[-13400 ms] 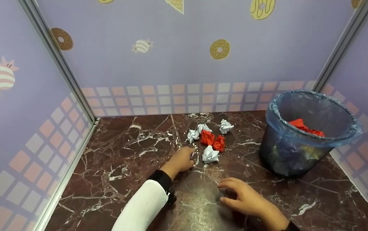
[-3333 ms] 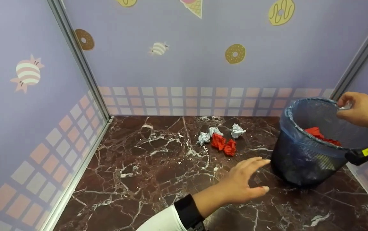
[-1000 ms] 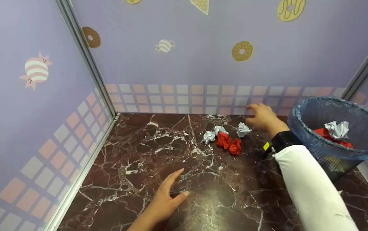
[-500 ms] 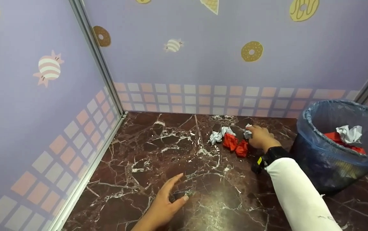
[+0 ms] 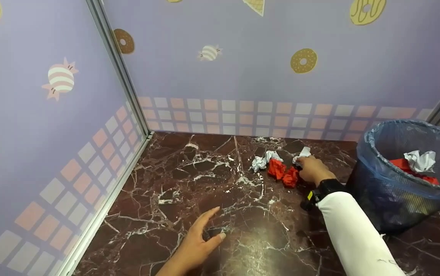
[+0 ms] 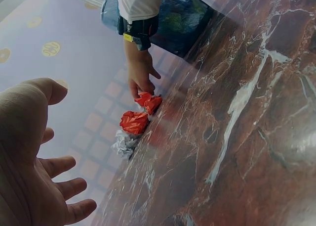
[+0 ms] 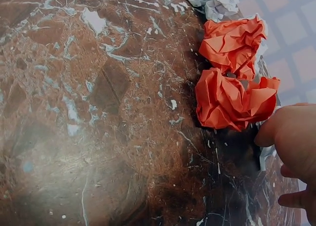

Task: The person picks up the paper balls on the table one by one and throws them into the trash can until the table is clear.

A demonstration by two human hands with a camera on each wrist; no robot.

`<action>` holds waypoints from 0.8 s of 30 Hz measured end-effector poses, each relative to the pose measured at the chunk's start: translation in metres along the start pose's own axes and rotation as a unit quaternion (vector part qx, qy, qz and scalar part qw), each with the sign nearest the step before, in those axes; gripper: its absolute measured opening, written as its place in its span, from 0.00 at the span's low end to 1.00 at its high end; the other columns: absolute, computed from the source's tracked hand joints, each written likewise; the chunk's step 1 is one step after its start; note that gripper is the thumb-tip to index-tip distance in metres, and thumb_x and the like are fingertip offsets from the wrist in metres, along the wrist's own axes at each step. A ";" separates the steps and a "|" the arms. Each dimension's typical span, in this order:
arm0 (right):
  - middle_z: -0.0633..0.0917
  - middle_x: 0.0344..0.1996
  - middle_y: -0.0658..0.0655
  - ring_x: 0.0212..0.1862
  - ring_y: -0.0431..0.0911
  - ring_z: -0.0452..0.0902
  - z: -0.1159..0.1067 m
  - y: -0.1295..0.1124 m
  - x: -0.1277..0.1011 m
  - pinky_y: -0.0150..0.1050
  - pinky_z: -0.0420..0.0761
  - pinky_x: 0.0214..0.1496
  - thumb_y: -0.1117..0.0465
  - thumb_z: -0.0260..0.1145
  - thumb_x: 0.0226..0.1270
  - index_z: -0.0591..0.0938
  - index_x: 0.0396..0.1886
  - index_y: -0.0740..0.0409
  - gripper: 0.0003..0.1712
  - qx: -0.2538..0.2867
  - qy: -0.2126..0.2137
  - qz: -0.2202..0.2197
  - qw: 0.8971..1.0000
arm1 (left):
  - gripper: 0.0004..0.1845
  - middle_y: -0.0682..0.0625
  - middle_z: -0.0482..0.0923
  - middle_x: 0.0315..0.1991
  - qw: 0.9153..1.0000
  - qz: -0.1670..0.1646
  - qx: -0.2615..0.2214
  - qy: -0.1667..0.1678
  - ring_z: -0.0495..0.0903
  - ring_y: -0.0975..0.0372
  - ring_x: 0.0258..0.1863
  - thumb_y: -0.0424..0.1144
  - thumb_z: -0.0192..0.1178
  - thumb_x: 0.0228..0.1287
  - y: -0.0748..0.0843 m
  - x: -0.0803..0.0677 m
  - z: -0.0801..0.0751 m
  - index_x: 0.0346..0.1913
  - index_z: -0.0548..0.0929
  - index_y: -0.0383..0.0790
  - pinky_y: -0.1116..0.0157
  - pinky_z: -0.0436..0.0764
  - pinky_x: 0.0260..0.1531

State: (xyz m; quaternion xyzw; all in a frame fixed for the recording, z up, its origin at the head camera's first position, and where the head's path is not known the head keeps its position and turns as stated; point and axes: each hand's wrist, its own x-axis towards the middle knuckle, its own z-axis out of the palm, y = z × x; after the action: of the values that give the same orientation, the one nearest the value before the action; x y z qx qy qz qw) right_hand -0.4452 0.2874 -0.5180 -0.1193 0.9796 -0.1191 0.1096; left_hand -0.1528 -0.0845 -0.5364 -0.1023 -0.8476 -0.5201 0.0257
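Observation:
My right hand (image 5: 313, 170) reaches to the back of the cluster, its thumb and fingers pinching a crumpled white paper ball (image 5: 304, 152). In the right wrist view the thumb covers most of that ball. Just beside the thumb lies a crumpled red paper ball (image 7: 234, 100), with a second red paper ball (image 7: 234, 43) against it. Two more white paper balls, one (image 5: 258, 164) at the left end and another (image 5: 272, 156) behind the red ones, complete the group. My left hand (image 5: 198, 239) is held near the front with fingers spread and nothing in it.
A mesh waste bin (image 5: 386, 203) with a blue liner stands at the right, holding red paper and a white paper ball (image 5: 421, 161). The dark marbled tabletop (image 5: 189, 184) is bounded by a patterned back wall (image 5: 243, 76) and side walls.
A white paper ball near the front went into the bin with the right hand. That hand then moved left to the rightmost white ball and took hold of it. The left hand drew back left.

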 end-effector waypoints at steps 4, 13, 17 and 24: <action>0.74 0.60 0.73 0.59 0.72 0.69 0.000 0.001 0.003 0.65 0.75 0.49 0.62 0.57 0.61 0.71 0.68 0.57 0.32 -0.005 0.008 -0.005 1.000 | 0.36 0.52 0.61 0.72 1.000 0.002 -0.001 -0.003 0.59 0.50 0.71 0.52 0.63 0.63 -0.002 0.001 0.000 0.72 0.60 0.67 0.36 0.59 0.65; 0.79 0.55 0.70 0.56 0.67 0.75 -0.003 0.004 0.004 0.61 0.77 0.48 0.62 0.59 0.60 0.76 0.62 0.60 0.28 0.006 0.025 -0.011 1.000 | 0.36 0.54 0.62 0.71 1.000 0.004 0.008 0.001 0.60 0.51 0.71 0.53 0.64 0.62 -0.002 0.002 0.000 0.71 0.61 0.68 0.38 0.60 0.65; 0.82 0.51 0.67 0.51 0.63 0.78 -0.005 0.004 0.002 0.59 0.77 0.50 0.58 0.65 0.58 0.79 0.56 0.63 0.25 0.023 0.056 -0.029 0.998 | 0.37 0.56 0.62 0.71 1.000 0.007 0.004 -0.005 0.60 0.51 0.71 0.54 0.64 0.61 -0.001 0.003 0.002 0.71 0.61 0.68 0.37 0.59 0.66; 0.82 0.30 0.61 0.33 0.54 0.77 -0.004 0.007 0.000 0.50 0.77 0.37 0.58 0.72 0.53 0.80 0.31 0.62 0.14 0.053 0.100 -0.052 0.992 | 0.37 0.56 0.62 0.71 1.000 0.012 0.003 -0.006 0.60 0.52 0.71 0.54 0.64 0.61 0.001 0.004 0.004 0.71 0.61 0.67 0.37 0.59 0.66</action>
State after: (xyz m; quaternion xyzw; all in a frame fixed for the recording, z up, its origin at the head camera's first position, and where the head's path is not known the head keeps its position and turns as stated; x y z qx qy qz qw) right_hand -0.4478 0.2949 -0.5159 -0.1512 0.9704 -0.1879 0.0110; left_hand -0.1563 -0.0796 -0.5370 -0.1157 -0.8481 -0.5164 0.0273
